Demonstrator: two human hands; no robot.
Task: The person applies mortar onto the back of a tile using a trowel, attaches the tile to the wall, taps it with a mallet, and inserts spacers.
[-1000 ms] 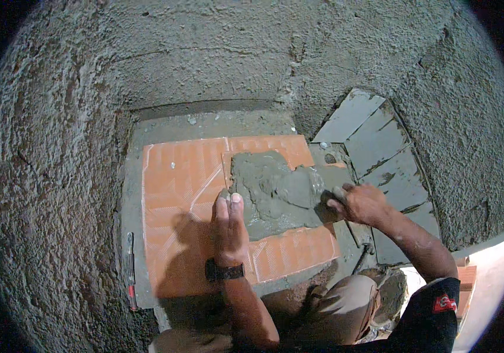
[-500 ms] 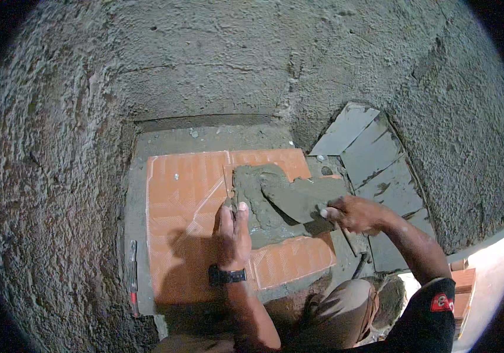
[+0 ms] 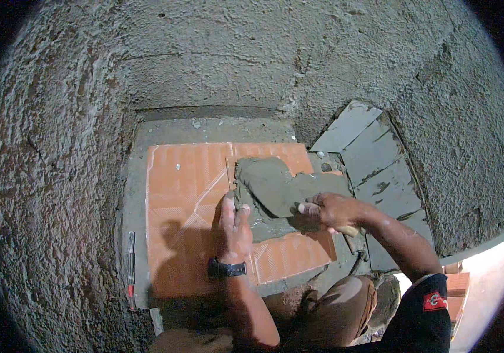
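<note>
My right hand [image 3: 339,213] is closed around the wooden handle of a trowel [image 3: 278,200], its blade coated in grey mortar. The blade lies over a mass of wet mortar [image 3: 260,167] spread on the back of an orange tile [image 3: 230,167]. My left hand [image 3: 235,232], with a dark watch at the wrist, grips that tile's left edge, thumb and fingers dusted with mortar. Most of the tile's back is hidden by mortar and the trowel. Beneath it lie larger orange tiles [image 3: 172,235] with ribbed backs showing.
Rough cement walls [image 3: 205,76] enclose the corner. Grey tiles [image 3: 375,156] smeared with mortar run along the right side. A slim tool with a red end [image 3: 131,273] lies at the left edge. A dark-handled tool [image 3: 358,262] rests beside my right knee. Reddish tiles [image 3: 458,283] sit at lower right.
The trowel blade has swept left and up across the mortar, smoothing its upper left part. My right hand has shifted left with it; my left hand stays at the tile's edge.
</note>
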